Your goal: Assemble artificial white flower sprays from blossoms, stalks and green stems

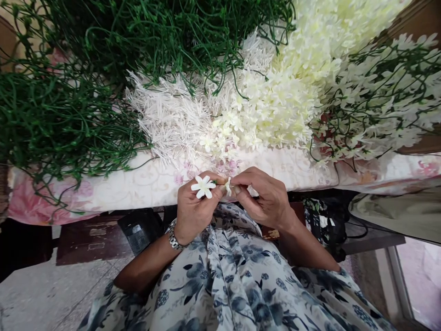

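Blossom (228,186) shows edge-on in my view, between both sets of fingertips, its axis seeming to run sideways from hand to hand. I see the right hand (264,195) pinched together on its right side, though exactly which part it grips is hidden; the left hand (193,204) is closed on a green stem (215,182) at its left. Neither looks clearly nearer. An open white flower (203,186) faces me over the left fingers. Beyond, on the patterned cloth (155,184), lie greenery (155,37), white sticks (172,115), loose petals (279,105) and, rightmost, flowered sprigs (389,92).
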